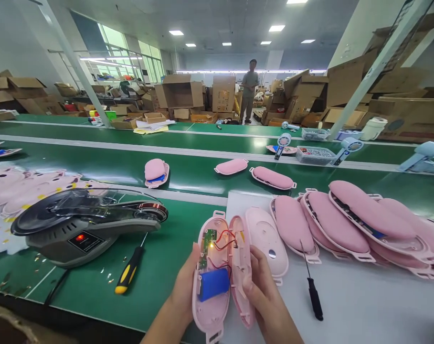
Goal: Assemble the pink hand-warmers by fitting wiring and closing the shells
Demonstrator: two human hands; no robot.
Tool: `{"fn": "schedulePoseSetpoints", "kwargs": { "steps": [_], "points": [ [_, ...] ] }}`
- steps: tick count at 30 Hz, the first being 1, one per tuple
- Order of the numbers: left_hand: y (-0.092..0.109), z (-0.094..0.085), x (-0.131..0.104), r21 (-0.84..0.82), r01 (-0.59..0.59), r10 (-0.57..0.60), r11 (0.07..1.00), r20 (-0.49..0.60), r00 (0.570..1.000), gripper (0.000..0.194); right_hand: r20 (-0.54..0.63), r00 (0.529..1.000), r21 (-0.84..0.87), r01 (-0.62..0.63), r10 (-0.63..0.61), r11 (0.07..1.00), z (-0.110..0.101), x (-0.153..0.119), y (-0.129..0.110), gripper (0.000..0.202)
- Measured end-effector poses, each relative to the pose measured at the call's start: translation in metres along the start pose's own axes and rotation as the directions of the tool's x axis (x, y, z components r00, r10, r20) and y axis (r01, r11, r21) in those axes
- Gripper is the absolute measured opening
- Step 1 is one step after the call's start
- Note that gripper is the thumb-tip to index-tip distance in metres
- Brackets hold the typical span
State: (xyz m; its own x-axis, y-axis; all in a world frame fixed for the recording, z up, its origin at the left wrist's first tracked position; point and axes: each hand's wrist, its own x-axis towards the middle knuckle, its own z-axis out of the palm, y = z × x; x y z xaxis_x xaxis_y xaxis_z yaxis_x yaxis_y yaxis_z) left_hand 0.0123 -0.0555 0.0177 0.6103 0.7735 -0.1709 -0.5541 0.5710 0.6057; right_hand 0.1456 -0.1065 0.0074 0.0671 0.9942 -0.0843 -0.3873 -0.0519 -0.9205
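An opened pink case lies spread between both hands, low in the middle of the head view. My left hand point(184, 282) is closed on the edge of its left half point(211, 313), which holds a green circuit board point(208, 241) with a lit yellow light and a blue battery pack point(214, 284). My right hand point(262, 286) grips the narrower right half point(241, 272), thumb over its inner side. Red wires point(224, 239) run between the halves. Just right of it lies a pink shell point(265, 239) with an oval opening.
A grey tape machine point(84, 234) and a yellow-black screwdriver point(131, 270) lie left. Pink cases point(338, 222) and a black screwdriver point(314, 296) lie right. More cases point(231, 166) sit on the green belt. A person point(250, 91) stands behind.
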Motion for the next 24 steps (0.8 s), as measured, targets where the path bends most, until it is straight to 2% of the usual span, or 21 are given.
{"fn": "schedulePoseSetpoints", "kwargs": {
  "steps": [2, 4, 6, 7, 8, 10, 14, 17, 19, 22, 24],
  "points": [
    [-0.001, 0.001, -0.003, -0.035, 0.017, -0.020, 0.999, -0.078, 0.997, 0.062, 0.024, 1.000, 0.046, -0.021, 0.020, 0.999, -0.003, -0.002, 0.003, 0.064],
    [0.001, 0.000, -0.006, 0.045, -0.058, 0.067, 0.997, -0.233, 0.970, 0.057, 0.060, 0.998, 0.117, -0.044, 0.037, 0.992, -0.006, -0.003, 0.004, 0.063],
    [0.005, -0.003, -0.010, 0.248, -0.156, 0.241, 0.956, -0.365, 0.899, 0.063, 0.090, 0.995, 0.196, -0.067, 0.050, 0.978, -0.010, -0.005, 0.004, 0.060],
    [0.006, -0.005, -0.011, 0.361, -0.184, 0.329, 0.914, -0.396, 0.857, 0.065, 0.099, 0.993, 0.223, -0.080, 0.059, 0.972, -0.012, -0.005, 0.004, 0.060],
    [0.008, -0.006, -0.013, 0.461, -0.193, 0.398, 0.866, -0.403, 0.825, 0.066, 0.101, 0.992, 0.235, -0.092, 0.070, 0.968, -0.013, -0.007, 0.004, 0.060],
    [0.009, -0.006, -0.016, 0.601, -0.190, 0.484, 0.777, -0.377, 0.790, 0.058, 0.090, 0.992, 0.222, -0.112, 0.093, 0.969, -0.015, -0.010, 0.005, 0.062],
    [0.008, -0.003, -0.019, 0.725, -0.210, 0.574, 0.655, -0.298, 0.763, 0.051, 0.051, 0.995, 0.143, -0.088, 0.081, 0.986, -0.012, -0.017, 0.008, 0.058],
    [0.007, -0.004, -0.020, 0.727, -0.173, 0.551, 0.665, -0.322, 0.770, 0.057, 0.039, 0.998, 0.020, -0.040, 0.039, 0.999, -0.006, -0.022, 0.011, 0.056],
    [0.008, -0.008, -0.020, 0.673, -0.160, 0.486, 0.722, -0.328, 0.810, 0.070, 0.023, 1.000, -0.059, -0.021, 0.022, 0.998, -0.002, -0.025, 0.011, 0.054],
    [0.010, -0.016, -0.019, 0.494, -0.186, 0.366, 0.849, -0.296, 0.882, 0.094, -0.014, 1.000, -0.126, 0.001, -0.002, 0.992, 0.001, -0.024, 0.009, 0.049],
    [0.010, -0.020, -0.017, 0.384, -0.182, 0.305, 0.905, -0.289, 0.907, 0.087, -0.025, 1.000, -0.158, 0.009, -0.013, 0.987, 0.001, -0.023, 0.007, 0.045]
  ]
}}
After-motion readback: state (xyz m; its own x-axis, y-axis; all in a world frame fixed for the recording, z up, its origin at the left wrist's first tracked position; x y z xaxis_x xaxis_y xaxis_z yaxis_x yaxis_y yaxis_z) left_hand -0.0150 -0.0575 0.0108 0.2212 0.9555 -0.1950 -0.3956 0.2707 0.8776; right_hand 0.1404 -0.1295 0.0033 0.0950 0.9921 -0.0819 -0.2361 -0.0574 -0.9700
